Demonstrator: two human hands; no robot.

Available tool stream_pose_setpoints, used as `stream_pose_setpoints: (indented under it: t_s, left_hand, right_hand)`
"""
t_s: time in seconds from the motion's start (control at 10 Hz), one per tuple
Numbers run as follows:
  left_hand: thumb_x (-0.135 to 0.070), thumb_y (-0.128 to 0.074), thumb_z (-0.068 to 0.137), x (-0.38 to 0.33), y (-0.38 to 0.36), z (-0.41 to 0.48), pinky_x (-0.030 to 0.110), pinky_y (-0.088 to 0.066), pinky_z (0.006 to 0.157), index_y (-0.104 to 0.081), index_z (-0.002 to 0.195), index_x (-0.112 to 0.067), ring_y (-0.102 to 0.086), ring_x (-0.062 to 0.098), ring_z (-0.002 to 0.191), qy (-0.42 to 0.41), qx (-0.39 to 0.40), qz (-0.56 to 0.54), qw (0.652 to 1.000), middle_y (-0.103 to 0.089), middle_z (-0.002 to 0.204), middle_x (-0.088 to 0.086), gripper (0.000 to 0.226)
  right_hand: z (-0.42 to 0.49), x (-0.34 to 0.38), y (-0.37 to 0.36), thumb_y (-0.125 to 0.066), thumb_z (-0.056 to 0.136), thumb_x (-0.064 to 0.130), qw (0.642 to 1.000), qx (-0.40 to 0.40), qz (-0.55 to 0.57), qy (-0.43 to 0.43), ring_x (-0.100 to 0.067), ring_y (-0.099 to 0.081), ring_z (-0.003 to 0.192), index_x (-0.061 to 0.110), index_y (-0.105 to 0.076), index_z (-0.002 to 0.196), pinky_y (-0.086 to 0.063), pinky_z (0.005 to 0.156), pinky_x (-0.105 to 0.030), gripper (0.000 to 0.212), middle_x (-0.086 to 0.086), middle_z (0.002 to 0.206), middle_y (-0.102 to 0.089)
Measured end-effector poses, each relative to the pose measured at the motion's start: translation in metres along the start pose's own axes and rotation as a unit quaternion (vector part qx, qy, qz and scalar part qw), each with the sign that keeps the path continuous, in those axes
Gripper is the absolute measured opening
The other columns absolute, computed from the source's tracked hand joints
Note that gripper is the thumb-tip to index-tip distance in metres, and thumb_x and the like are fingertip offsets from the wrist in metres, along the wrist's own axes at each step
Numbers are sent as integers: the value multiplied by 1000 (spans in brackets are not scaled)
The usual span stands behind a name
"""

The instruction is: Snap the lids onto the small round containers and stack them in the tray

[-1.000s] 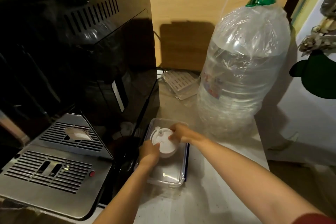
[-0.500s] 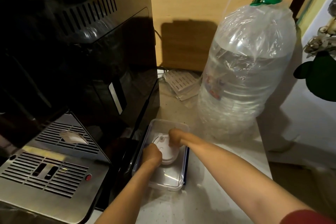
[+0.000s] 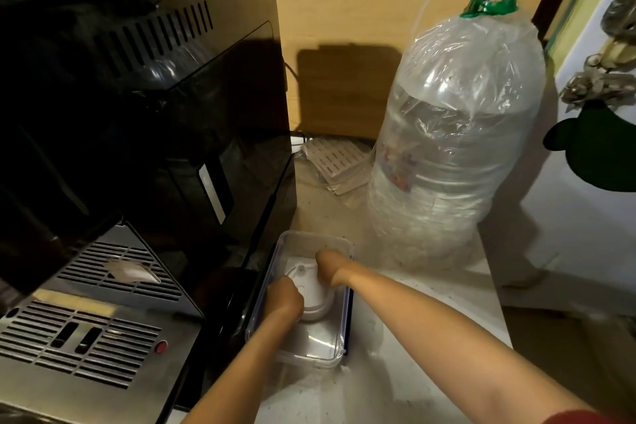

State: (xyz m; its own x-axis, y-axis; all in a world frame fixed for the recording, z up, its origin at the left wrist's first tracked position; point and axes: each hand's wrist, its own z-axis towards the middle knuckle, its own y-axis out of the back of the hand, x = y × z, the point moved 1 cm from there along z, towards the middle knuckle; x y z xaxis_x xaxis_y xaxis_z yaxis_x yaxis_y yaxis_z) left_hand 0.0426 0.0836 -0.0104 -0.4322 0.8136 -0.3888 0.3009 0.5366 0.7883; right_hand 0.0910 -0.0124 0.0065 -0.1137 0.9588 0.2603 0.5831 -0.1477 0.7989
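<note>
A small round white container with its lid on [image 3: 311,289] sits down inside a clear rectangular plastic tray [image 3: 330,353] on the counter. My left hand [image 3: 284,298] grips its near left side. My right hand [image 3: 328,267] holds its far right side, fingers curled over the lid. Both hands reach into the tray from above. The container's base and whatever lies beneath it are hidden by my hands.
A black coffee machine [image 3: 137,113] with a steel drip grille [image 3: 86,330] stands directly left of the tray. A large clear water bottle with a green cap [image 3: 454,148] stands behind and right. A slotted white part in plastic wrap [image 3: 335,158] lies at the back. The counter edge runs at the right.
Both hands have lowered the lidded container from above the tray rim down into the tray. The view has shifted slightly left and down.
</note>
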Motion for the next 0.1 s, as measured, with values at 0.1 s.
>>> stream_pose_setpoints:
  t_s: [0.1]
  left_hand:
    - [-4,-32,93,-5,2,3,36,-44,96,-37,134,0,-51,33,121,-7,-15,-4,1000,-50,134,21,41]
  right_hand:
    - [3,-9,3,-46,93,4,999,-28,31,-11,-32,-48,125,-4,-43,131,-38,105,-34,39,-23,137,-49]
